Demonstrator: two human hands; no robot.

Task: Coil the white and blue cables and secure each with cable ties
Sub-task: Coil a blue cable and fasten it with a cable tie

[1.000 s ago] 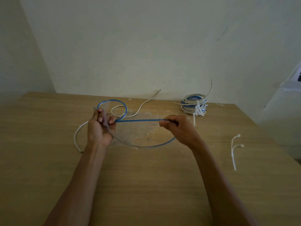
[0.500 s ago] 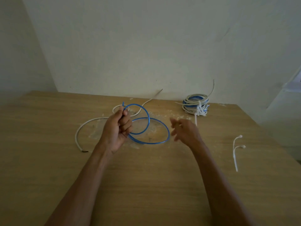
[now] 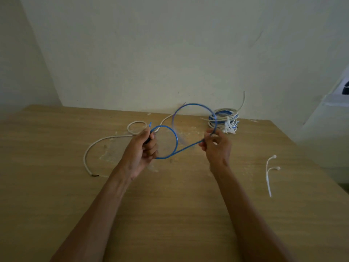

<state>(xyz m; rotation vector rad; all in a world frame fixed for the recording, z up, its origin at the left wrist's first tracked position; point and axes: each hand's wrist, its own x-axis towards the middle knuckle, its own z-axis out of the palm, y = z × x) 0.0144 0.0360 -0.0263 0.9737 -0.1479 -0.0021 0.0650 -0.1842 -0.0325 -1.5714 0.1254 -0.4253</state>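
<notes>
Wooden table [image 3: 170, 214] bears white cable [image 3: 86, 157], tied coils [image 3: 229, 114], 2 cable ties [image 3: 268, 178].

The blue cable [image 3: 177, 140] is seen in a bright, even blue. The white cable [image 3: 86, 157] is coloured off-white and is ended by a dark tip [image 3: 94, 175]. White and blue strands are mixed in the coiled bundle [image 3: 224, 118], which is bound in white. The cable ties [image 3: 267, 176] are plain white. The tabletop [image 3: 56, 195] is patterned with light brown wood grain and dusted with pale patches [image 3: 105, 157]. The wall [image 3: 151, 53] is painted plain off-white.
</notes>
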